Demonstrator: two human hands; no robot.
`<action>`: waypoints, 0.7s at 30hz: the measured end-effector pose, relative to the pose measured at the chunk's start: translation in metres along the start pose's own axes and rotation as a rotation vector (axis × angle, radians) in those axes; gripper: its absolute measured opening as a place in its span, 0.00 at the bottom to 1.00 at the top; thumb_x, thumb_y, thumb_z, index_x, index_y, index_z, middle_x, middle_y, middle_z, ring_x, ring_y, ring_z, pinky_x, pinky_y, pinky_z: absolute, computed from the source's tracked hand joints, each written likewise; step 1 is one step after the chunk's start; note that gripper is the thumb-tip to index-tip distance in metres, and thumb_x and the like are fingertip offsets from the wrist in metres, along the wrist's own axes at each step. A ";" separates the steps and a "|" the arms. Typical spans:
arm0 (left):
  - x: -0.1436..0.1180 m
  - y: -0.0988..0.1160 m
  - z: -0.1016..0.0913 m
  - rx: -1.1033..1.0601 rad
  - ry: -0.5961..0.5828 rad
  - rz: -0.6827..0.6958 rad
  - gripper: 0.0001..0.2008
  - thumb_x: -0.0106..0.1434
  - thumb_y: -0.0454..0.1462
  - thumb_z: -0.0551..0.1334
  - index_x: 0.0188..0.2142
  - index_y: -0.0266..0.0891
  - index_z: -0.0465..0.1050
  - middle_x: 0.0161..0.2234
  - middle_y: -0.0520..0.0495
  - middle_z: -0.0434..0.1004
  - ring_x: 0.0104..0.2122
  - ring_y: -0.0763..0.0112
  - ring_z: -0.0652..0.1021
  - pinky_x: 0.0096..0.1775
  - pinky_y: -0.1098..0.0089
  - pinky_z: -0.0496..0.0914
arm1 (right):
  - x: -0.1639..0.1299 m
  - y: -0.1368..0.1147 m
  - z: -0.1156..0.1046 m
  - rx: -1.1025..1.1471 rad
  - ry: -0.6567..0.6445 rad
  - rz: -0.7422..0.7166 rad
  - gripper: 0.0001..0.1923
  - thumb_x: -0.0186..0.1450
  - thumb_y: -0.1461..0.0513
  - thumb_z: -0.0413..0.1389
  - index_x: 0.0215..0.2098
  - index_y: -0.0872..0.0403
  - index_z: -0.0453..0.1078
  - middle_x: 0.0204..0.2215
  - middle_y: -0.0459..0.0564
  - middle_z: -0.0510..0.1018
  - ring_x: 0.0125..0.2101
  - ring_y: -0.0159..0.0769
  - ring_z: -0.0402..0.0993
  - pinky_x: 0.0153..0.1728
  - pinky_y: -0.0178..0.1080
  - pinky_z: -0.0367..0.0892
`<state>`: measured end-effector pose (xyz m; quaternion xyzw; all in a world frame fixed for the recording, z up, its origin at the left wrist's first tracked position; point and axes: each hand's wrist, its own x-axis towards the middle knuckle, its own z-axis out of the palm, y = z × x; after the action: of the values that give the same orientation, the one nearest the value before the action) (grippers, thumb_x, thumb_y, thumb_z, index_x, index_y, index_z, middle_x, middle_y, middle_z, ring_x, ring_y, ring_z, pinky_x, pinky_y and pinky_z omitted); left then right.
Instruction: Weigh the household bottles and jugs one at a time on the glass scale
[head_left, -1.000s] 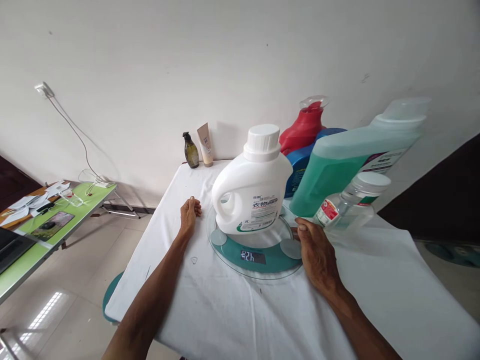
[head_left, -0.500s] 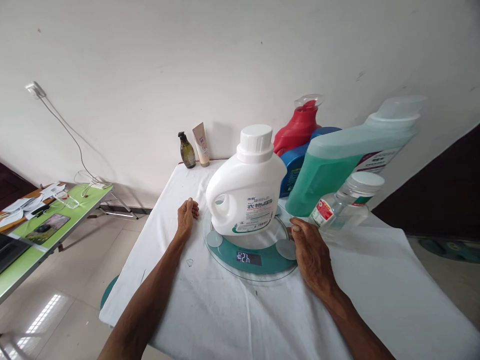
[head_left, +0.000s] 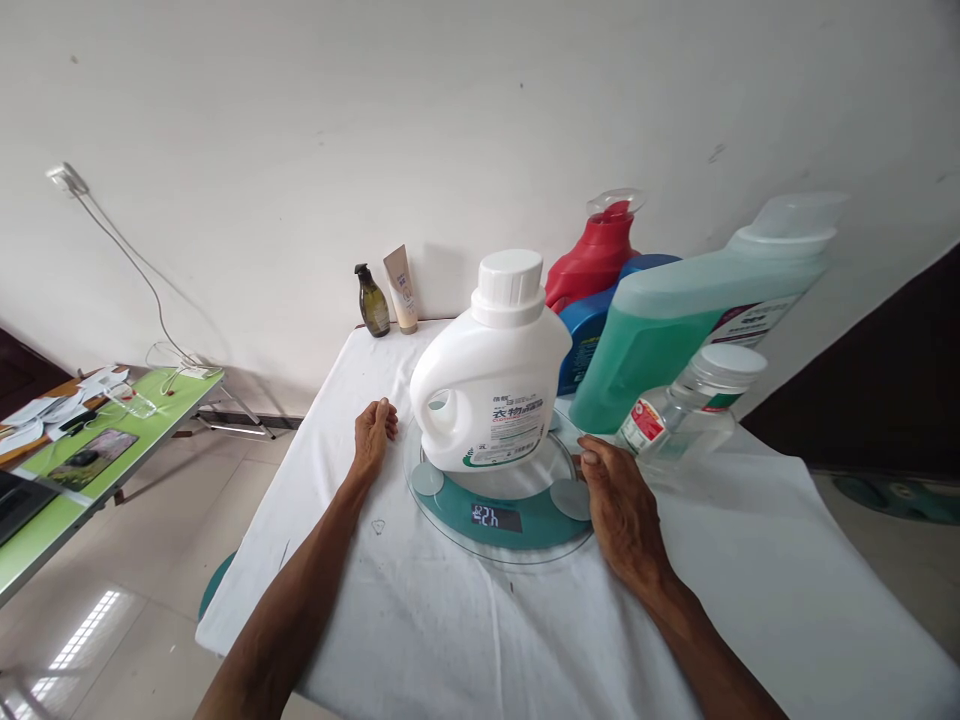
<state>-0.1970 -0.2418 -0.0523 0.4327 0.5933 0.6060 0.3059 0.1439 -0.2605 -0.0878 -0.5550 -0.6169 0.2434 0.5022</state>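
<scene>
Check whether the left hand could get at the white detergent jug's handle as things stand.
Probably yes. The left hand rests on the cloth beside the round scale, and the white detergent jug stands with its handle hole turned toward that hand, with nothing between them.

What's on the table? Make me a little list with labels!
On the scale: white detergent jug, upright, cap on
Scale: round glass scale, display lit
Left hand: resting on the white tablecloth, beside the scale's left edge
Right hand: at the scale's right edge
Right of jug: green liquid bottle, clear bottle
Behind jug: red bottle, blue bottle
By the wall: dark pump bottle, beige tube
</scene>
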 end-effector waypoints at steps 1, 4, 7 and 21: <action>0.000 0.000 0.000 0.007 -0.003 0.001 0.26 0.69 0.59 0.64 0.29 0.40 0.73 0.26 0.49 0.71 0.25 0.70 0.70 0.30 0.67 0.66 | 0.000 0.000 0.000 0.004 0.002 0.005 0.37 0.74 0.32 0.42 0.54 0.50 0.74 0.54 0.62 0.79 0.51 0.53 0.78 0.58 0.60 0.72; 0.000 0.000 -0.001 0.022 -0.011 0.009 0.25 0.69 0.58 0.63 0.29 0.40 0.73 0.26 0.49 0.71 0.25 0.70 0.70 0.30 0.67 0.66 | 0.000 -0.001 0.000 0.008 0.012 0.014 0.37 0.74 0.32 0.42 0.54 0.49 0.74 0.54 0.61 0.80 0.50 0.52 0.78 0.57 0.59 0.73; 0.000 -0.001 -0.001 0.031 -0.018 0.013 0.24 0.69 0.57 0.63 0.29 0.41 0.73 0.26 0.49 0.70 0.25 0.70 0.70 0.30 0.67 0.66 | -0.001 0.000 0.000 0.002 0.015 0.008 0.36 0.74 0.32 0.42 0.53 0.49 0.75 0.54 0.60 0.80 0.49 0.52 0.78 0.56 0.59 0.73; 0.002 -0.003 -0.001 0.041 -0.020 0.021 0.24 0.69 0.58 0.63 0.29 0.40 0.72 0.25 0.49 0.70 0.25 0.70 0.70 0.29 0.67 0.66 | 0.000 -0.001 0.000 0.005 0.002 0.010 0.36 0.74 0.33 0.42 0.53 0.49 0.74 0.54 0.61 0.79 0.51 0.53 0.78 0.58 0.60 0.72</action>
<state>-0.1989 -0.2405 -0.0550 0.4511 0.5978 0.5927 0.2963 0.1438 -0.2613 -0.0869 -0.5571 -0.6129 0.2468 0.5030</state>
